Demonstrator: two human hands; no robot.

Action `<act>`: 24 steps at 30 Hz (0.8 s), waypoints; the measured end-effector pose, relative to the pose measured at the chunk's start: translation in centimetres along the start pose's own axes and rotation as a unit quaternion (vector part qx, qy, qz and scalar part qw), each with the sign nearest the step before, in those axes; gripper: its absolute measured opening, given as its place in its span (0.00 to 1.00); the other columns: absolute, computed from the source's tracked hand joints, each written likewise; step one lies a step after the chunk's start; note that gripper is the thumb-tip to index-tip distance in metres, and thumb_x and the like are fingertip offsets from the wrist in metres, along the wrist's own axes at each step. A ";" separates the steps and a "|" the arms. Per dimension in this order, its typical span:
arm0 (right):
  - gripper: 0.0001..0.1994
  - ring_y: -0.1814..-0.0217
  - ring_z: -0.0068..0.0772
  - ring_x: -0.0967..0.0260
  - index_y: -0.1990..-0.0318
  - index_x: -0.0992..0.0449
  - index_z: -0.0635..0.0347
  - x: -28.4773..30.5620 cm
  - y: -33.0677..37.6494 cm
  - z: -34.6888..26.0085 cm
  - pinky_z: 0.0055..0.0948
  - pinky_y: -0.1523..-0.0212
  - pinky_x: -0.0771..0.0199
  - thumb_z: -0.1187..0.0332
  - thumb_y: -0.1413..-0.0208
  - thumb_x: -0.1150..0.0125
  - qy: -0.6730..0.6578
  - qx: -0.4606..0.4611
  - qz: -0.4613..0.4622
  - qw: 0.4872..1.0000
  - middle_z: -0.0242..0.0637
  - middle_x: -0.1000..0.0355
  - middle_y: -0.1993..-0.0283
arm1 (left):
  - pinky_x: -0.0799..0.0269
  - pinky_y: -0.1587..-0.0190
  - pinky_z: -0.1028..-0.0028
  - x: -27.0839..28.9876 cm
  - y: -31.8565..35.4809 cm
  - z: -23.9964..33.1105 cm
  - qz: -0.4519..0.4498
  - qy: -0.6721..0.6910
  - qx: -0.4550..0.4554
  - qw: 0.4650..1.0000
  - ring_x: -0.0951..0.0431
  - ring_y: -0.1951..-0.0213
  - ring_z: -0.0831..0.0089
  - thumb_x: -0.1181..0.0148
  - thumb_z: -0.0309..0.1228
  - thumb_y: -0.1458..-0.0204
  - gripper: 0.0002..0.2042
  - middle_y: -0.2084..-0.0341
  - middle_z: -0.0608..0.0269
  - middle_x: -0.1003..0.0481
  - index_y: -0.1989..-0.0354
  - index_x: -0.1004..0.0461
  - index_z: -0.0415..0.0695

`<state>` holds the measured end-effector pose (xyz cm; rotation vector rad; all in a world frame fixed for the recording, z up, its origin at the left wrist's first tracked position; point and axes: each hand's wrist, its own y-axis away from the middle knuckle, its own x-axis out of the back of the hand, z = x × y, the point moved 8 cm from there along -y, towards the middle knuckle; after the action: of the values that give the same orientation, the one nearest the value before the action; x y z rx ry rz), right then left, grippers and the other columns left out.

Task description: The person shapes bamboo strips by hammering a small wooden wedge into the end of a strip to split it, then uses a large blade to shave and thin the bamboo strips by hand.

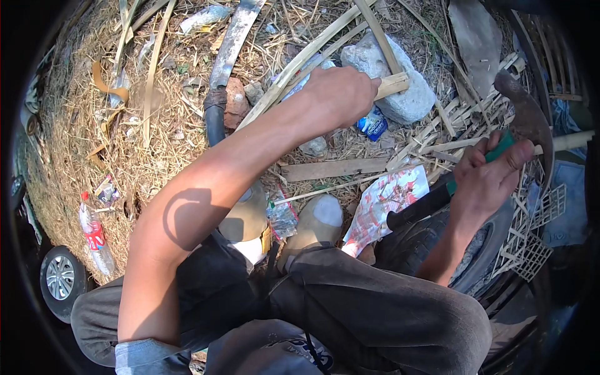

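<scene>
A person seen from above. Both forearms are bare, as are the left hand point(340, 94) and right hand point(484, 178). A pale blue-grey sleeve cuff shows at the left upper arm. Dark grey trousers cover the bent knees. A dark top with a cord hangs at the chest. Worn tan shoes with pale toe caps.

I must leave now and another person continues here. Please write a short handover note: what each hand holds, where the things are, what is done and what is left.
Left hand: closed on a bamboo strip, pressing it on the grey stone.
Right hand: grips the green handle of a curved chopping knife, blade raised, apart from the strip.
Nearby: a second long knife lies on the straw; a black-handled tool rests by the right knee.
Done: many split strips lie around the stone.
Left: the held strip looks uncut.
</scene>
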<state>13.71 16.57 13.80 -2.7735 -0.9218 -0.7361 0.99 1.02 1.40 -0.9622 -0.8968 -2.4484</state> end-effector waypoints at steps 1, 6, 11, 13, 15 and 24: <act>0.33 0.84 0.18 0.50 0.69 0.34 0.58 -1.8 -0.2 3.2 0.23 0.83 0.53 0.35 0.29 0.65 0.060 0.014 -0.003 0.998 0.25 0.43 0.80 | 0.23 0.58 0.46 0.0 -0.2 0.5 0.013 0.018 -0.004 1.000 0.18 0.65 0.42 0.62 0.42 0.30 0.26 0.70 0.42 0.19 0.66 0.19 0.36; 0.35 0.85 0.18 0.48 0.72 0.32 0.59 -2.3 -0.8 7.5 0.23 0.83 0.52 0.33 0.31 0.61 0.080 -0.143 -0.107 0.981 0.27 0.40 0.81 | 0.25 0.57 0.46 -0.3 0.3 -1.3 0.031 0.023 0.021 0.999 0.18 0.65 0.41 0.64 0.47 0.29 0.31 0.72 0.37 0.20 0.68 0.19 0.34; 0.32 0.86 0.13 0.51 0.70 0.34 0.54 1.8 -0.9 6.9 0.20 0.86 0.54 0.33 0.31 0.63 -0.058 -0.196 -0.032 0.978 0.23 0.45 0.83 | 0.24 0.57 0.50 0.2 -0.3 -1.4 0.015 -0.002 0.033 0.999 0.18 0.64 0.43 0.59 0.51 0.32 0.30 0.72 0.40 0.20 0.65 0.18 0.37; 0.32 0.86 0.13 0.51 0.69 0.34 0.54 2.8 -0.9 7.6 0.20 0.86 0.54 0.33 0.31 0.64 -0.079 -0.199 -0.016 0.977 0.23 0.44 0.82 | 0.24 0.57 0.51 0.7 0.4 -0.8 0.025 -0.010 0.028 0.999 0.18 0.65 0.43 0.55 0.53 0.34 0.28 0.73 0.41 0.20 0.63 0.18 0.38; 0.32 0.86 0.13 0.51 0.69 0.34 0.55 2.2 -0.3 9.0 0.20 0.86 0.53 0.34 0.31 0.64 -0.092 -0.238 -0.065 0.965 0.22 0.45 0.82 | 0.23 0.58 0.52 1.3 1.0 0.2 0.040 0.024 0.011 0.999 0.18 0.65 0.44 0.44 0.54 0.39 0.25 0.74 0.43 0.20 0.61 0.18 0.40; 0.26 0.85 0.13 0.50 0.67 0.32 0.56 -0.2 -0.6 13.9 0.21 0.85 0.51 0.41 0.29 0.54 -0.019 -0.188 -0.112 0.976 0.22 0.44 0.82 | 0.23 0.67 0.67 5.2 -0.3 5.2 -0.047 0.292 0.013 0.955 0.18 0.71 0.72 0.42 0.52 0.37 0.25 0.71 0.57 0.17 0.56 0.19 0.36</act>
<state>18.87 20.65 1.56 -3.0429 -1.2350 -0.9872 -0.30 4.25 7.90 -0.1527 -0.7646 -2.5658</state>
